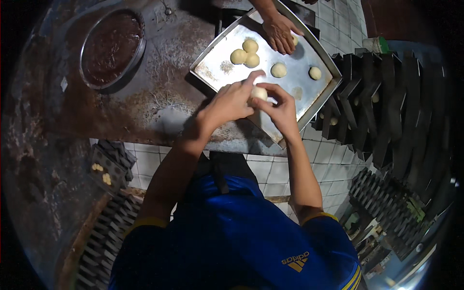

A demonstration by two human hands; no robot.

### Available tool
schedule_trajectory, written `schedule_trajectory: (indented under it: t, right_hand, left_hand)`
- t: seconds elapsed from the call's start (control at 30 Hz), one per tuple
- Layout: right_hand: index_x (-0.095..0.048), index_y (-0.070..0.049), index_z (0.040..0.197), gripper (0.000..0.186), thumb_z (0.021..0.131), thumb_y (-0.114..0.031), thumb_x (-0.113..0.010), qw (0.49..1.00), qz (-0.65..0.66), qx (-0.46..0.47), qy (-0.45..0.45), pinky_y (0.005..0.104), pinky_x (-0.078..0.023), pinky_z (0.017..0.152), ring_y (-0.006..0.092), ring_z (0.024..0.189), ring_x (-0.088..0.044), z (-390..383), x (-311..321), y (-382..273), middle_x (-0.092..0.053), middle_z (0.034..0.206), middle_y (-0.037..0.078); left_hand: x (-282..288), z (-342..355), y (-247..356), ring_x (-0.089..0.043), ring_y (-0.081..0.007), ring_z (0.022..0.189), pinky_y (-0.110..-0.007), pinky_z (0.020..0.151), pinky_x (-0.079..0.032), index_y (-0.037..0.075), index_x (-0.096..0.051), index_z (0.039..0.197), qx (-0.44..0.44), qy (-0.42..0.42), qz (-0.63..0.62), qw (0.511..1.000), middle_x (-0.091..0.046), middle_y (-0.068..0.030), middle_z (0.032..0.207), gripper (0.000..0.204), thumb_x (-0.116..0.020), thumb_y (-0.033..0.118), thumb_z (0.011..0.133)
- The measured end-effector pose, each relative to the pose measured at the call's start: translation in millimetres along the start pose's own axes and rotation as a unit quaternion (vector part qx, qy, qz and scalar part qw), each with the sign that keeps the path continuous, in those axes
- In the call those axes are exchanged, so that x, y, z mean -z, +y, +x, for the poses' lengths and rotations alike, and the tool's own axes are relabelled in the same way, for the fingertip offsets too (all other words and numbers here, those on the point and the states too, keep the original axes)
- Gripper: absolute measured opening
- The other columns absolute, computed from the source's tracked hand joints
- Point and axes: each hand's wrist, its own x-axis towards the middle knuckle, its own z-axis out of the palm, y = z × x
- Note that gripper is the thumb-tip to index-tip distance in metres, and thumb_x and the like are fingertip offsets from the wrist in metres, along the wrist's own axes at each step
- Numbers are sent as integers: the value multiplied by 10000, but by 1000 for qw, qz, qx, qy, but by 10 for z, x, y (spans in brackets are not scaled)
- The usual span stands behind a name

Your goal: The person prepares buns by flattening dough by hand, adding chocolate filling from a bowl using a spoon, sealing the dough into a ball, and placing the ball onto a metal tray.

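A pale dough ball (259, 94) is held between my two hands above the near part of a metal tray (316, 55). My left hand (232, 100) curves around its left side, thumb below and fingers above. From the other side, my right hand (279, 105) grips it with thumb and fingertips. A cluster of three dough balls (250, 46) touches together toward the tray's far left. Two single dough balls, one in the middle (279, 70) and one near the right rim (315, 73), sit apart. Another person's hand (280, 35) reaches in from the far side, partly covering one more dough ball (295, 40).
A round metal pan (112, 48) of dark brown mass stands at left on the worn table (169, 63). Stacked dark trays (377, 101), some bearing dough pieces, crowd the right. A dark tray with small dough pieces (107, 179) lies lower left. White tiles (150, 162) cover the floor.
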Motion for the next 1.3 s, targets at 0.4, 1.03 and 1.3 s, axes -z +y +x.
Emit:
schedule_trajectory:
  t: [0.4,1.03,1.3]
  right_hand:
    - [-385,52,1590,728,1064,-421,-554,769,-585,245,-80,467,-271,1287,412,1569,-310,461,-222,1191,-355,1664,269]
    - [-683,-105,1309,402,920,-97,-580,684,-567,397,-230,402,-548,1033,307,1205,-666,2357,515,532,-671,1322,89]
    - [-690,-128,1227,314,927,-186,-617,600,-648,350,-314,396,-571,955,265,1187,-660,2439,392,268,-670,1274,35]
  left_hand:
    - [440,-1262,-790,-585,-154,749,-341,712,-523,78,-308,1592,183,124,-14,975,-588,-90,1159,946,-853,20,820]
    - [-347,269,-543,-543,-418,1352,-473,1147,-447,5,-475,1500,-83,79,70,991,-547,-217,1502,650,-707,167,915]
    - [-561,716,-746,-381,-413,1519,-503,1265,-312,-44,-402,1563,-76,48,155,984,-375,-261,1652,765,-701,229,914]
